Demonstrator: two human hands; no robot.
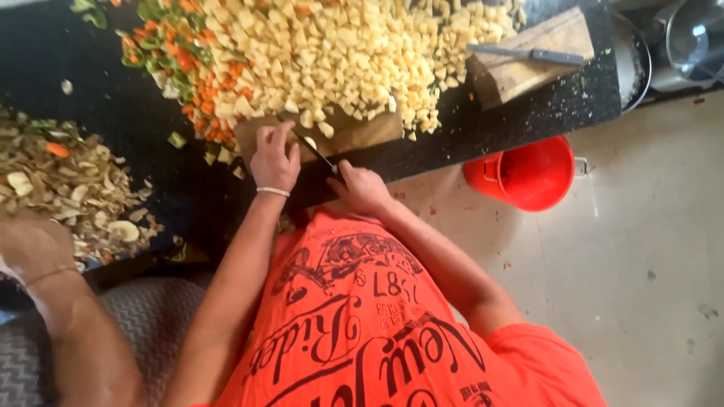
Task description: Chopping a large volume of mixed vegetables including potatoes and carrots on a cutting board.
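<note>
My left hand (274, 160), a white band on its wrist, presses down on a small pale potato piece (310, 142) on a wooden cutting board (362, 130). Just to its right, my right hand (362, 188) grips a dark-handled knife (318, 155). The blade points up and left toward the left hand's fingers. A big heap of diced potato (339, 53) covers the far part of the board and the black counter (113, 113). Chopped carrot and green vegetable bits (196, 68) lie at the heap's left side.
A second wooden board (520, 75) with a knife (528, 54) on it sits at the right. A red bucket (528, 173) stands on the floor below it. Peelings (68, 188) are piled at left. Another person's arm (45, 264) reaches in at bottom left. Metal pots (679, 38) stand at top right.
</note>
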